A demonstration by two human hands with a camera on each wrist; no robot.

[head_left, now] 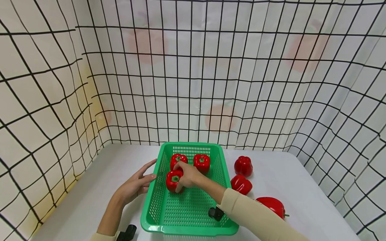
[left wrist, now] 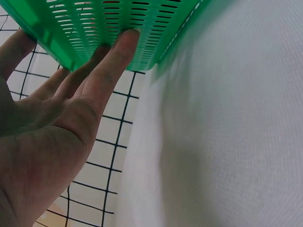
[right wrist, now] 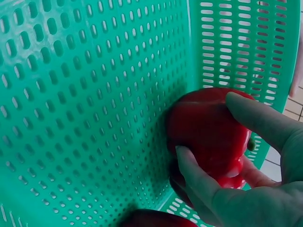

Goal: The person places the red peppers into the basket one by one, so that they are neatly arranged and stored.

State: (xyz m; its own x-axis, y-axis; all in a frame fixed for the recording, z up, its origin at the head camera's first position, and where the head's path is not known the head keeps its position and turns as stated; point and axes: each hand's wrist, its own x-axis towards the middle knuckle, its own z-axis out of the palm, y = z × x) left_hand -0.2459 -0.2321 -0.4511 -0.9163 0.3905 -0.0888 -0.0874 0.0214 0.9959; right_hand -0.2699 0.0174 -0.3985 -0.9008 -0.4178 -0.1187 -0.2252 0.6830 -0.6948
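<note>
1. The right hand (head_left: 189,175) has its thumb and fingers curled around a red pepper (head_left: 171,182), stem upward, inside the green basket (head_left: 193,230), near the left wall.
2. The left hand (head_left: 134,188), fingers extended and spread, touches that wall from outside.
3. Two more peppers (head_left: 202,163) sit farther back inside.
4. Three other peppers (head_left: 243,166) lie on the white bench (head_left: 310,201), right of the basket.

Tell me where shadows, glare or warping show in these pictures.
Head view: the net curves at the sides, whether from lens or slack unclear, and peppers carry glints. Left wrist: a grey shadow on the white cloth. Right wrist: the held pepper looks dim.
</note>
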